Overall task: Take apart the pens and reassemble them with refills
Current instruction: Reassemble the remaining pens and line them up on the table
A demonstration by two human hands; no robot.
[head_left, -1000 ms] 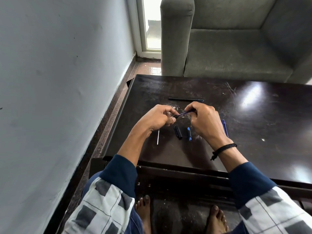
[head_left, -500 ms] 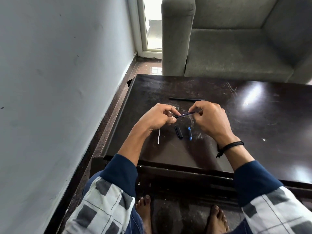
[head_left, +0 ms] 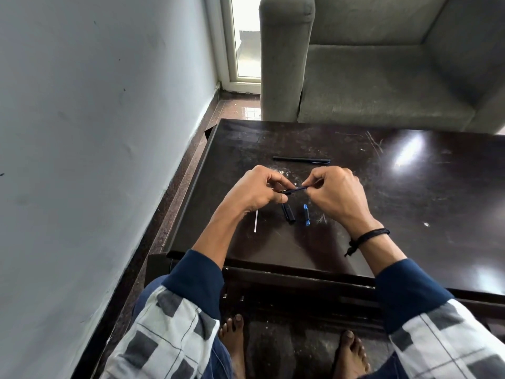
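Above the dark table (head_left: 410,214), my left hand (head_left: 257,191) and my right hand (head_left: 337,194) pinch the two ends of a thin dark blue pen piece (head_left: 296,190). Its ends are hidden inside my fingers. Below the hands, a black pen cap (head_left: 288,212) and a small blue pen part (head_left: 306,215) lie side by side on the table. A thin white refill tube (head_left: 256,221) lies to their left, partly under my left wrist. A whole dark pen (head_left: 302,160) lies flat just beyond my hands.
A grey wall runs along the left, close to the table's left edge. A grey sofa (head_left: 382,77) stands behind the table. My bare feet rest on the floor under the table's near edge. A black band sits on my right wrist.
My right hand has moved slightly right and back toward the left hand along the dark blue piece. The blue pen seen by my right wrist a second ago is now hidden.
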